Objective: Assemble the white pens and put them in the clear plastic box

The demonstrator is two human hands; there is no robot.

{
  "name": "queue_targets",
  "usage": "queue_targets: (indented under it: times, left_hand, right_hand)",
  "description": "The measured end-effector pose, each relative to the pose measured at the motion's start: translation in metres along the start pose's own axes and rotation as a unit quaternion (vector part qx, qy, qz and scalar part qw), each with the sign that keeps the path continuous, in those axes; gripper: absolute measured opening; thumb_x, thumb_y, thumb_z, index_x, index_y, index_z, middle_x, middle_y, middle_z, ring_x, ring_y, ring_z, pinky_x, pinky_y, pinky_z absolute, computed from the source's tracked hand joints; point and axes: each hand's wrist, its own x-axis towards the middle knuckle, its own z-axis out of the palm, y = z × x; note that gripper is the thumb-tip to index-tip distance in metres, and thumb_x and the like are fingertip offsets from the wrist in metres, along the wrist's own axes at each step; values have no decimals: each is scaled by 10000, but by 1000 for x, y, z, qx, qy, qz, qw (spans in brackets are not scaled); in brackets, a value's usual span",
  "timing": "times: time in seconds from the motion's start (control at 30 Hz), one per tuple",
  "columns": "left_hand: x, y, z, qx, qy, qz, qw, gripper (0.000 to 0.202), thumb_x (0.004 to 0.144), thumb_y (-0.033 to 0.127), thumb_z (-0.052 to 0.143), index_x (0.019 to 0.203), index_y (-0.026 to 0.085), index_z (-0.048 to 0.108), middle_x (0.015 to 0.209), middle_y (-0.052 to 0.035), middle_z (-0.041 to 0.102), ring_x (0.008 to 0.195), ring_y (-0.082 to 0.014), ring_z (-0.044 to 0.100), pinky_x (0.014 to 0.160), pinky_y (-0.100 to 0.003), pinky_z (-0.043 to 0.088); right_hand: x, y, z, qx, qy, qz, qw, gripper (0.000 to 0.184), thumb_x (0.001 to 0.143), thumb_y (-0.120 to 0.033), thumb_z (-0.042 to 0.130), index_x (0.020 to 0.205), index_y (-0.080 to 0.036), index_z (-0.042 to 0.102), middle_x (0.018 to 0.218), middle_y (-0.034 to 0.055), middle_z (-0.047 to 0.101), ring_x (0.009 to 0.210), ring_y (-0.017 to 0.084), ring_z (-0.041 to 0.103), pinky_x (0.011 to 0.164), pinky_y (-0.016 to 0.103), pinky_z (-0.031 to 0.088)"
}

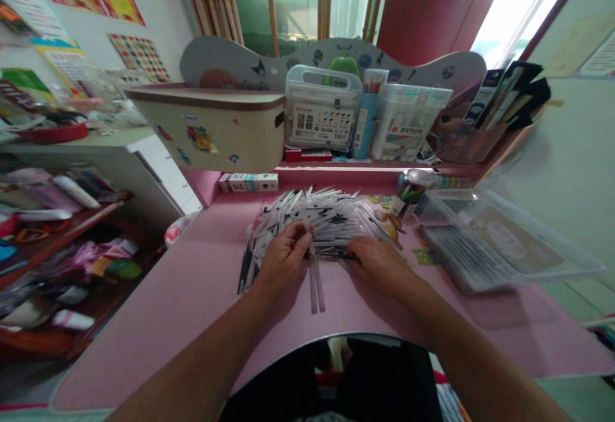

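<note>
A heap of white pens with black tips [317,217] lies on the pink desk [192,300]. My left hand [283,259] rests at the heap's near left edge, its fingers curled round a few pens. My right hand [379,262] lies palm down on the heap's near right edge, fingers closed over some pens. Two pens [316,284] stick out toward me between the hands.
An open clear plastic box [485,249] with pens lined up inside sits at the right. A jar of coloured pens [410,193] stands behind the heap. The back shelf holds a beige bin [216,127] and marker cases [321,108]. Cluttered shelves stand left.
</note>
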Motion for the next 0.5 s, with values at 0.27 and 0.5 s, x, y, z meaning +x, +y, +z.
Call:
queue_targets:
  times: [0.27, 0.5]
  left_hand:
    - [2, 2, -8, 49, -2, -3, 999, 259, 902, 375, 556, 1099, 226, 634, 888, -19, 629, 726, -143, 586, 588, -242, 493]
    - [4, -3, -9, 176, -34, 78, 981, 184, 863, 244, 578, 988, 216, 711, 957, -57, 683, 933, -214, 631, 790, -339, 532]
  right_hand:
    - [2, 5, 4, 8, 42, -17, 999, 98, 821, -152, 571, 793, -182, 660, 850, 62, 644, 684, 164, 535, 579, 285, 281]
    - [0, 5, -2, 46, 62, -42, 996, 81, 769, -123, 561, 751, -165, 628, 821, 55, 610, 745, 161, 517, 630, 275, 284]
